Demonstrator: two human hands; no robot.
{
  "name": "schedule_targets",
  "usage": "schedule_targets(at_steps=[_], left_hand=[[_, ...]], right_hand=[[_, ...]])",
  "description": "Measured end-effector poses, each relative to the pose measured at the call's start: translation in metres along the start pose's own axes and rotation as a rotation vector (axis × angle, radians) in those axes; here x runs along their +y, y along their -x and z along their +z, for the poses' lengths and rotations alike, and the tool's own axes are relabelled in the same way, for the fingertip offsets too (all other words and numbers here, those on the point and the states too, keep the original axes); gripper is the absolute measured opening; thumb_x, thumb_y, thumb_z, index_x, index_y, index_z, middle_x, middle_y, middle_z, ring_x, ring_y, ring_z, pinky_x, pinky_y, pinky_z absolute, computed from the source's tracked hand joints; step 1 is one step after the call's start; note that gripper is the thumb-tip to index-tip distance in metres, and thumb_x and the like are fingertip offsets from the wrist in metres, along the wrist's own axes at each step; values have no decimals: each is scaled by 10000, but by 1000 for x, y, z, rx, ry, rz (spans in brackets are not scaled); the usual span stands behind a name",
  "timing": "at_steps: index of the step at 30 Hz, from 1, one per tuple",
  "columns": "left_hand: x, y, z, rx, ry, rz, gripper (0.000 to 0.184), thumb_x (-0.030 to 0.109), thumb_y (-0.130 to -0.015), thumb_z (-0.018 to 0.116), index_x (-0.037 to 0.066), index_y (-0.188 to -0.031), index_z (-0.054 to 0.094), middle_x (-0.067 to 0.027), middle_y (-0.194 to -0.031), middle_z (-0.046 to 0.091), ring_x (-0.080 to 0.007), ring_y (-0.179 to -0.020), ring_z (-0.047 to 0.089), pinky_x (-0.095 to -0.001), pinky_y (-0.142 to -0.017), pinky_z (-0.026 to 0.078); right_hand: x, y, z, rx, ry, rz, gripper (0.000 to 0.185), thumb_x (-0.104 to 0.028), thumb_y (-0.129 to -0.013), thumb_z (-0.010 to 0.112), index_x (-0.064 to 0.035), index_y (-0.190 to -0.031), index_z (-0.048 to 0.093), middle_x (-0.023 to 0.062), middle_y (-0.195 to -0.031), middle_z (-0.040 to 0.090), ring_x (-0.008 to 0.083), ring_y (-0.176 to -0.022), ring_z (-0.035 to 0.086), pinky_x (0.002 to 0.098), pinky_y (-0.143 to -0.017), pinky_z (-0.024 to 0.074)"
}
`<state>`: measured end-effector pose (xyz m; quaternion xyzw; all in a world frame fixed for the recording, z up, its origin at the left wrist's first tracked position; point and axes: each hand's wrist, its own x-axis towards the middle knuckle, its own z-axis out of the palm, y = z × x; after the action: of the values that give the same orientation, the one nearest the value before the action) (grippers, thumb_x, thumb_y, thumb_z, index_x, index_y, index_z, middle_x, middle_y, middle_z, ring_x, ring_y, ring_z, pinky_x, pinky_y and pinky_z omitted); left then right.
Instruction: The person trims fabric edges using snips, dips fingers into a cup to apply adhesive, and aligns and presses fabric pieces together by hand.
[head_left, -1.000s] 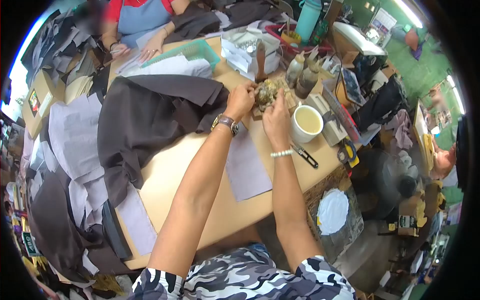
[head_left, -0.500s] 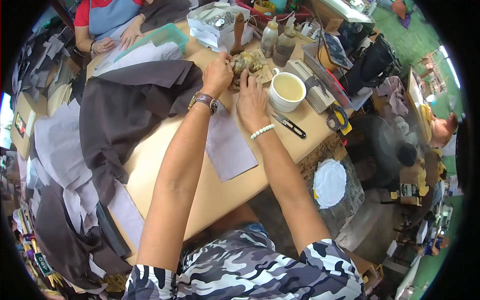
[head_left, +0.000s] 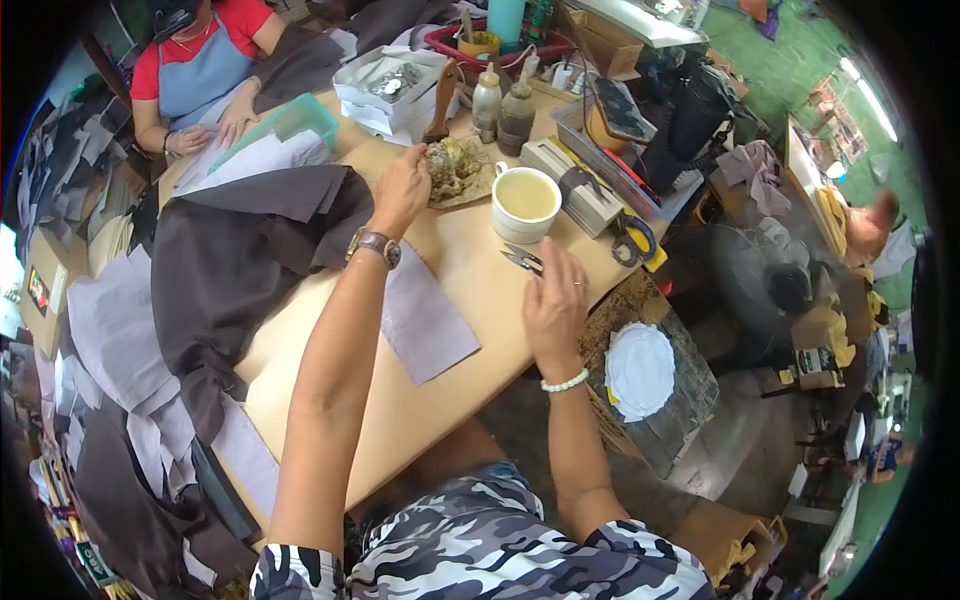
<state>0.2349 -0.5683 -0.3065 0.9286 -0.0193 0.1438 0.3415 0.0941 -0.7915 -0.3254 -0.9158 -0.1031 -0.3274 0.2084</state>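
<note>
My left hand (head_left: 402, 192) is closed, its fingers curled at the left edge of a crumpled yellow-brown lump (head_left: 455, 168). The lump lies on a piece of brown paper, and whatever the fingertips pinch is hidden. Over the black thread snips (head_left: 520, 258) is my right hand (head_left: 557, 305), fingers stretched forward and thumb apart. Only the blades and part of the body of the snips show; the hand covers the handle. Just beyond them stands a white mug (head_left: 526, 205) of pale yellowish liquid. A wooden-handled brush (head_left: 441, 102) stands upright behind the lump.
Dark cloth (head_left: 240, 270) is heaped on the left of the table, with a pale grey piece (head_left: 425, 320) before me. Two squeeze bottles (head_left: 487, 105), scissors (head_left: 632, 240) and a white box (head_left: 390, 90) stand or lie around. Another person (head_left: 205, 85) sits across the table.
My right hand has left the lump and moved toward me and right, to the snips. My left hand stays at the lump's left edge. The view has shifted a little.
</note>
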Motion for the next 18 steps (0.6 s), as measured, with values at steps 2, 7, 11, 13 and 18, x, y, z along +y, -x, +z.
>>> schedule_targets(at_steps=[2,7,11,13,18], left_hand=[[7,11,2,40,79,3,504,270,-921,461,31,-1353,355,-285,-1127,569,-431,-1042,546,-468,-898,416],[46,84,-34,124,166,20,723,284,-916,514,-81,-1415,138,-288,-1446,252,-380,-1327,315,-391,-1072,291],[49,179,-71,227,72,34,641,123,-873,593,-55,-1392,261,-268,-1471,219,-380,-1361,254,-406,-1102,243],[46,230,-84,201,4,-97,668,82,-863,582,-68,-1404,218,-264,-1452,267,-372,-1364,250,-420,-1106,223],[30,331,-89,140,-114,-373,690,105,-891,527,-62,-1429,129,-249,-1441,301,-375,-1351,262,-425,-1108,199]], right_hand=[[20,7,-6,-26,20,56,496,-68,-784,608,-18,-1263,489,140,-1042,606,305,-1007,553,431,-897,417],[31,6,-15,-168,-238,153,519,-40,-784,629,-8,-1279,475,130,-980,632,302,-931,588,416,-829,454],[35,19,-24,-92,-399,288,468,12,-790,627,15,-1242,507,123,-899,645,242,-790,623,352,-706,489],[40,25,-23,13,-541,343,428,26,-801,620,24,-1219,527,116,-856,647,207,-732,626,323,-655,491],[62,-12,-26,285,-562,411,425,15,-828,613,21,-1242,512,118,-895,655,158,-805,622,297,-735,489]])
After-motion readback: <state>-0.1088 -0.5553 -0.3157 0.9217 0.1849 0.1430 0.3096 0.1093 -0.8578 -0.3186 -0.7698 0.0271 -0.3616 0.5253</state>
